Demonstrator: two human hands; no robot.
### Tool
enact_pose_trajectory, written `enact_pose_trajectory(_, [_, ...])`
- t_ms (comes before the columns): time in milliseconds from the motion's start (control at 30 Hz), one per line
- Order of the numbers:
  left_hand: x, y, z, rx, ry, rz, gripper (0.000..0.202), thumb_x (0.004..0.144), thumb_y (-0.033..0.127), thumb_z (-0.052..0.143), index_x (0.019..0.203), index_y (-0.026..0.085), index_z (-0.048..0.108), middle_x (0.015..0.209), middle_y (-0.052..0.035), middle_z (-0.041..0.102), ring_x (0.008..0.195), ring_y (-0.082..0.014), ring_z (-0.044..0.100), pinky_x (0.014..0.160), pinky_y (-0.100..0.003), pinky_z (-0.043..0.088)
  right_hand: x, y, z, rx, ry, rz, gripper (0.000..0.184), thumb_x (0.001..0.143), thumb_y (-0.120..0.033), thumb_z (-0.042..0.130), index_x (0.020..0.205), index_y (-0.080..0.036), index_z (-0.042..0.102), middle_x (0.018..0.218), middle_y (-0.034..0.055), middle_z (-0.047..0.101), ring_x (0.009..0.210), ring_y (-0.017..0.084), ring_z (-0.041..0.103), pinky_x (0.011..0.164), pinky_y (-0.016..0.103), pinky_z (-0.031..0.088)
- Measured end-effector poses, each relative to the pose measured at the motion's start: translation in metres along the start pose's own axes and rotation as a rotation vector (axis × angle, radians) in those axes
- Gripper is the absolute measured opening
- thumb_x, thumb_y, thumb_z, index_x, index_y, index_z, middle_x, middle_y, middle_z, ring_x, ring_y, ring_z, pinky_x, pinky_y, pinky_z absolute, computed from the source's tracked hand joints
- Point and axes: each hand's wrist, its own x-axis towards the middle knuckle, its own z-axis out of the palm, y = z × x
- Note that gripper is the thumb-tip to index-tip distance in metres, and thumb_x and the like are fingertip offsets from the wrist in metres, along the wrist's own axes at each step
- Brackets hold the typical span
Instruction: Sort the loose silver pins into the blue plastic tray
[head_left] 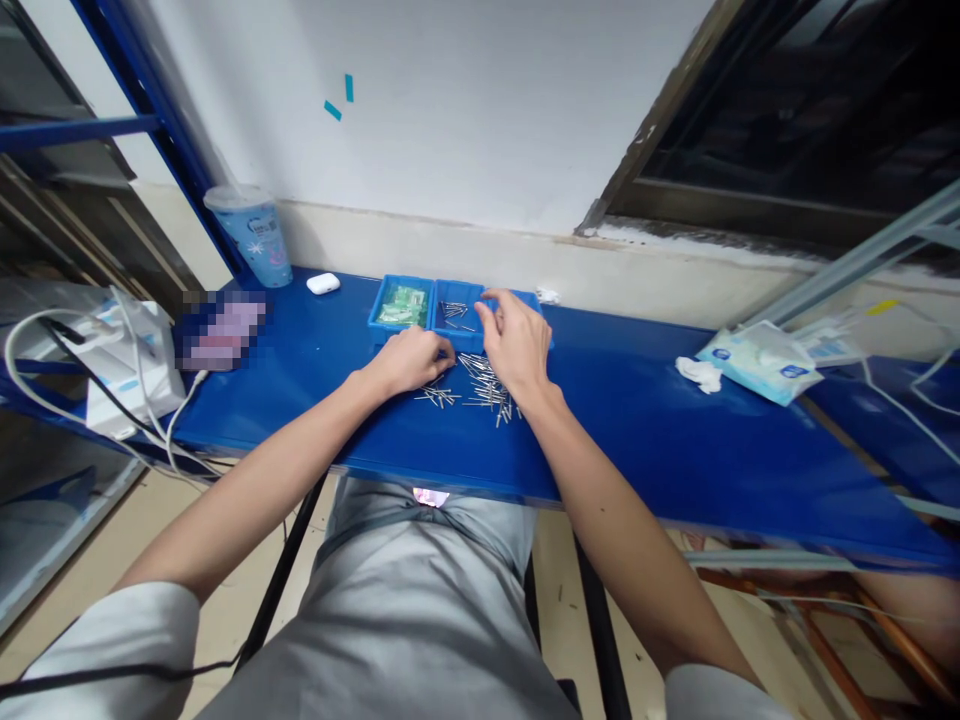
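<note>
Two heaps of slim silver metal pins lie on the blue table: a small heap (438,394) and a larger heap (486,385) to its right. My left hand (411,360) rests over the small heap, fingers curled together; what they pinch, if anything, is too small to make out. Above the larger heap, my right hand (519,340) reaches to the blue bins with thumb and fingers bent inward, their tips partly hidden. The middle blue bin (459,290) holds several pins. In the left blue bin (373,312) are small green-and-clear packets (405,304). My right hand partly covers another bin.
A blue paper cup (251,240) and a white earphone case (323,284) stand at the back left. Beside them are a blurred phone (223,330) and white cables (161,425). On the right lie a tissue pack (761,362) and a crumpled tissue (699,374). A wall rises behind.
</note>
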Motion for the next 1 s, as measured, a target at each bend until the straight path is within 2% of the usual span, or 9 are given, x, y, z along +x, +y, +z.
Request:
enact_pose_trajectory(167, [-0.002,0.0,0.001,0.06,-0.016,0.003,0.024,0.097,0.03,0.057,0.103,0.024,0.08,0.094,-0.0102,0.078,0.084,-0.028,0.071,0.072,-0.033,0.047,-0.01,0.002,-0.002,0.02,-0.155,-0.158,0.03,0.106,-0.04,0.045,0.104,-0.022,0.07,0.082,0.0063,0.072,0.074,0.022,0.063,0.071,0.034,0.04])
enact_pose_trajectory(267, [-0.003,0.0,0.001,0.124,0.0,0.017,0.029,0.102,0.036,0.052,0.107,0.021,0.077,0.093,-0.0122,0.077,0.084,-0.0286,0.071,0.069,-0.032,0.045,-0.013,0.005,-0.002,0.018,-0.282,-0.22,0.028,0.106,-0.038,0.047,0.102,-0.023,0.069,0.079,0.0041,0.071,0.07,0.021,0.062,0.069,0.033,0.037])
enact_pose_trajectory(333, [-0.004,0.0,0.0,0.125,0.027,0.017,0.033,0.104,0.038,0.048,0.112,0.019,0.073,0.089,-0.0125,0.075,0.08,-0.0281,0.07,0.066,-0.031,0.043,-0.013,0.006,-0.001,0.024,-0.317,-0.224,0.026,0.106,-0.037,0.047,0.104,-0.022,0.069,0.079,0.0037,0.072,0.07,0.021,0.062,0.069,0.032,0.036])
enact_pose_trajectory(533, [-0.006,0.003,-0.004,0.01,0.112,0.059,0.035,0.109,0.041,0.041,0.115,0.016,0.064,0.072,-0.0065,0.066,0.065,-0.0227,0.062,0.061,-0.03,0.037,-0.013,0.009,0.0,0.053,-0.331,-0.19,0.025,0.106,-0.036,0.047,0.113,-0.023,0.067,0.084,0.0045,0.074,0.076,0.023,0.066,0.072,0.033,0.039])
enact_pose_trajectory(667, [-0.007,0.004,-0.005,-0.071,0.147,0.071,0.031,0.109,0.038,0.041,0.115,0.016,0.063,0.063,-0.0014,0.059,0.056,-0.0188,0.053,0.061,-0.03,0.034,-0.013,0.011,0.0,0.056,-0.341,-0.193,0.027,0.107,-0.039,0.046,0.109,-0.023,0.068,0.087,0.0055,0.075,0.078,0.024,0.066,0.071,0.033,0.039])
enact_pose_trajectory(800, [-0.007,0.004,-0.006,-0.134,0.185,0.085,0.028,0.107,0.036,0.044,0.116,0.017,0.063,0.058,0.0022,0.054,0.053,-0.0164,0.048,0.061,-0.028,0.033,-0.012,0.013,0.002,0.039,-0.361,-0.214,0.031,0.109,-0.039,0.042,0.102,-0.023,0.067,0.091,0.007,0.075,0.081,0.024,0.067,0.071,0.032,0.038])
enact_pose_trajectory(1000, [-0.008,0.008,-0.01,-0.2,0.219,0.081,0.028,0.107,0.036,0.045,0.113,0.017,0.064,0.054,0.0045,0.049,0.051,-0.0152,0.045,0.061,-0.028,0.032,-0.012,0.013,0.002,0.066,-0.351,-0.194,0.023,0.107,-0.033,0.044,0.107,-0.023,0.064,0.096,0.0069,0.076,0.086,0.025,0.068,0.075,0.033,0.041])
